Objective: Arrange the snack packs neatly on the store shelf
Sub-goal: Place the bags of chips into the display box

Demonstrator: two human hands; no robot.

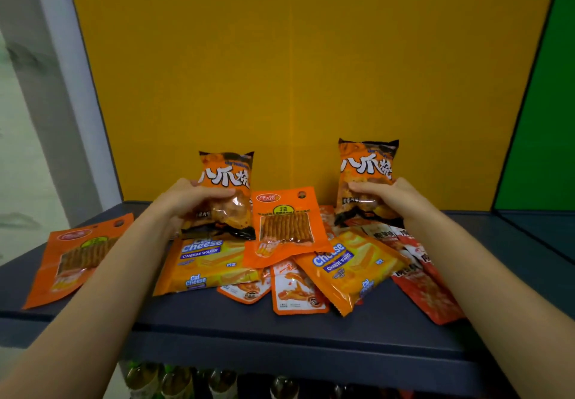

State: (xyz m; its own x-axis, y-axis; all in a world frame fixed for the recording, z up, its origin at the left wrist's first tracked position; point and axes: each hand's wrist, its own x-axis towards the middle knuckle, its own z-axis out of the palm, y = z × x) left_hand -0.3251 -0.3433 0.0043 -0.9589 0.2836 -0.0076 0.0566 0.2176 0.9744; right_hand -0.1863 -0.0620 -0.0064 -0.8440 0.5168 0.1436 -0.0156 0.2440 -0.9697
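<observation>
Both hands are up over the dark shelf [93,314], each wrapped around an orange-and-black snack bag held upright. Left hand [186,201] closes its fingers across the lower half of the left bag [227,187], thumb behind it; the bag's bottom edge sits just above a yellow cheese wafer pack [208,263] lying flat beneath that hand. Right hand [385,198] grips the right bag [367,168] the same way, fingers curled over its front near the bottom.

Between the two hands an orange pouch [284,227] with a clear window leans tilted on the pile. Below the right hand lies a second cheese wafer pack [348,266], angled, with red packets [426,292] under the right forearm. Small orange sachets [295,292] rest nearer the viewer, between the forearms. Outside the left forearm another windowed orange pouch [71,258] lies flat, apart from the pile. Behind everything stands a yellow back panel [295,71].
</observation>
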